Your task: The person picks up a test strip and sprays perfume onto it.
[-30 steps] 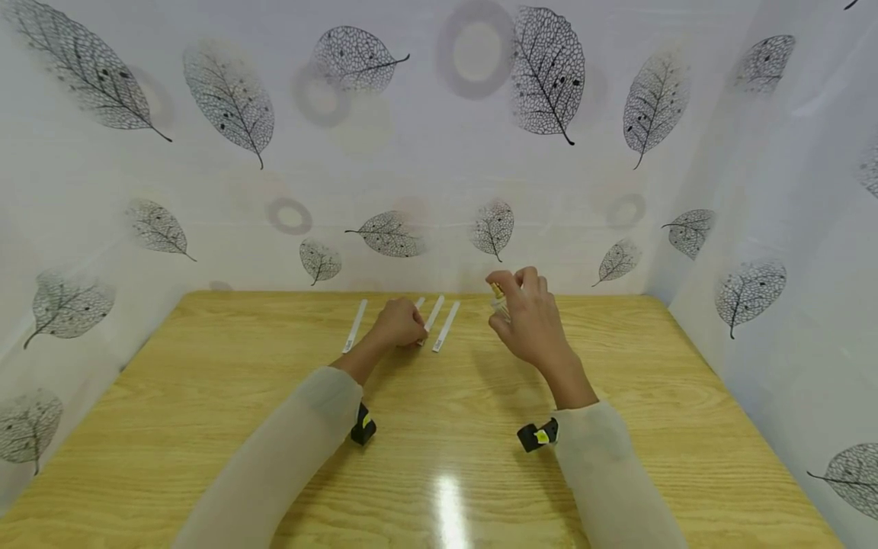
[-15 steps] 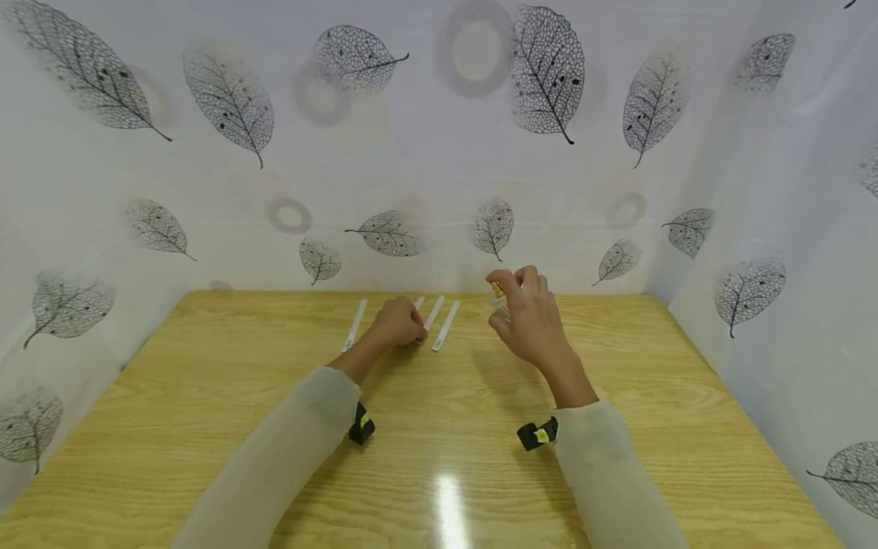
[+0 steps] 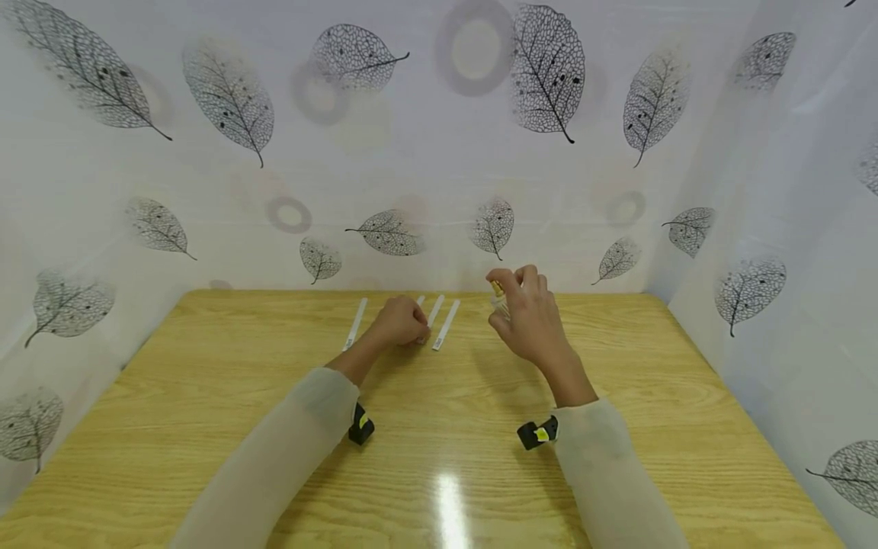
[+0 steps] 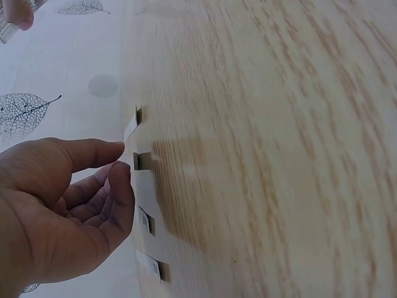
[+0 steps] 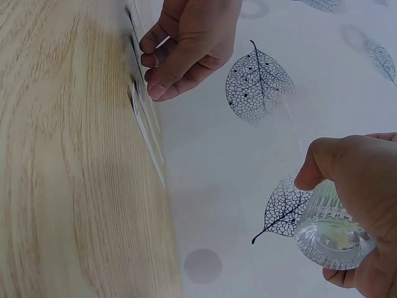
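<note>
My right hand point(image 3: 531, 316) grips a clear, ribbed glass perfume bottle point(image 5: 329, 233) above the table's far right-centre. One finger bends over its gold spray top point(image 3: 497, 289). My left hand point(image 3: 400, 322) hovers at the near ends of several narrow white paper strips. Its thumb and forefinger point(image 4: 102, 151) are bent with a small gap between them, close to one strip's end point(image 4: 136, 161). Another strip point(image 3: 446, 325) lies just right of that hand, and one more point(image 3: 354, 324) further left. Small dark print marks some near ends. The left hand partly covers the middle strips.
The wood-grain table point(image 3: 439, 427) runs back to a white curtain point(image 3: 425, 168) printed with dark leaves, which also hangs at both sides. A black wrist camera point(image 3: 361, 425) sits under the left sleeve and another point(image 3: 537, 435) at the right cuff.
My left fingertips have shifted slightly to the right along the strips. The right hand stays in place with the perfume bottle.
</note>
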Tool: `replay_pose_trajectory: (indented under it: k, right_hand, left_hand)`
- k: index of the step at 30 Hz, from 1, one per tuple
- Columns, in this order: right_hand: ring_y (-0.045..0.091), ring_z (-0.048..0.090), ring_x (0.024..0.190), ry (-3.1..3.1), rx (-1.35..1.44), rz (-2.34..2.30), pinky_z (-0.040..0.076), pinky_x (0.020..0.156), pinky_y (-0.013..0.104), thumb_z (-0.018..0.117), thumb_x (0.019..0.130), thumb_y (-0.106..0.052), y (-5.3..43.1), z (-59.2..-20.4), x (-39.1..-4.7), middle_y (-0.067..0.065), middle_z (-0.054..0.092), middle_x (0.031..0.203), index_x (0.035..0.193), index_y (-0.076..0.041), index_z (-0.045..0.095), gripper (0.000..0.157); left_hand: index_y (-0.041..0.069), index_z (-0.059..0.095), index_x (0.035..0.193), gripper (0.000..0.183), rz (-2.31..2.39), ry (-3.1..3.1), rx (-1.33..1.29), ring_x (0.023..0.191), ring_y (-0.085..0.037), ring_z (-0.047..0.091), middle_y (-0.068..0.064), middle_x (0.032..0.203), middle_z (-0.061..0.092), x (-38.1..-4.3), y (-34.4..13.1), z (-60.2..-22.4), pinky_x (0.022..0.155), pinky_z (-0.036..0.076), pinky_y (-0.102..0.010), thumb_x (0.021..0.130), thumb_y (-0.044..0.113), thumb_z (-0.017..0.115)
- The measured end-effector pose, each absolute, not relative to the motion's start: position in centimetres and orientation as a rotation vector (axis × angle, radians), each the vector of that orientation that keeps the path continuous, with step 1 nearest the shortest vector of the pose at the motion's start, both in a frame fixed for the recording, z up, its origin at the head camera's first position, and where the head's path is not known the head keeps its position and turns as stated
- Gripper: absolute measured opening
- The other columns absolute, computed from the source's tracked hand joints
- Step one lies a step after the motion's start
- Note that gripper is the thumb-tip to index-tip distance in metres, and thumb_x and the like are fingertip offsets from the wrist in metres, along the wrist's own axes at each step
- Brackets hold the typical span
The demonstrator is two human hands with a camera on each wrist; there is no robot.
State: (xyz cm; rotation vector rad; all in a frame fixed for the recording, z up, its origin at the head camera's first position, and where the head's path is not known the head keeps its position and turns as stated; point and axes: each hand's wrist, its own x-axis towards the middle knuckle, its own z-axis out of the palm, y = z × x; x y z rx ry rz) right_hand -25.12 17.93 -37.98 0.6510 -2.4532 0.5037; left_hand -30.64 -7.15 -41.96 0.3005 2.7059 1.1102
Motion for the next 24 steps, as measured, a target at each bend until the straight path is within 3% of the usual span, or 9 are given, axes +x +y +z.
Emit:
replay_pose_trajectory:
  k: [5, 12, 24]
  right_hand:
    - [0.031, 0.039, 0.079, -2.473, 0.646, 0.505, 0.033, 0.062, 0.041, 0.069, 0.086, -0.006, 17.9, -38.0, -25.0, 0.018, 0.043, 0.108, 0.136, -0.02, 0.046, 0.056]
    - [0.032, 0.039, 0.081, -2.495, 0.634, 0.501, 0.033, 0.062, 0.041, 0.068, 0.086, -0.007, 17.9, -37.9, -25.0, 0.018, 0.043, 0.109, 0.136, -0.02, 0.045, 0.056]
    - [0.032, 0.039, 0.081, -2.503, 0.641, 0.487, 0.033, 0.061, 0.041, 0.07, 0.087, -0.007, 17.9, -37.9, -24.9, 0.018, 0.043, 0.108, 0.136, -0.02, 0.045, 0.057]
  left_hand:
    - [-0.001, 0.076, 0.097, 0.013, 1.066, 2.709, 0.357, 0.065, -0.017, 0.066, -0.009, 0.079, 0.071, -30.8, -6.7, -42.0, 0.062, 0.056, -0.028, 0.09, 0.009, 0.072]
    - [-0.001, 0.077, 0.096, 0.013, 1.014, 2.737, 0.432, 0.069, -0.017, 0.066, -0.01, 0.09, 0.073, -30.8, -6.1, -42.0, 0.067, 0.057, -0.03, 0.089, 0.009, 0.072]
    - [0.001, 0.075, 0.081, 0.003, 1.067, 2.696, 0.406, 0.058, -0.015, 0.063, -0.006, 0.071, 0.07, -30.2, -5.3, -42.0, 0.054, 0.052, -0.025, 0.081, 0.004, 0.075]
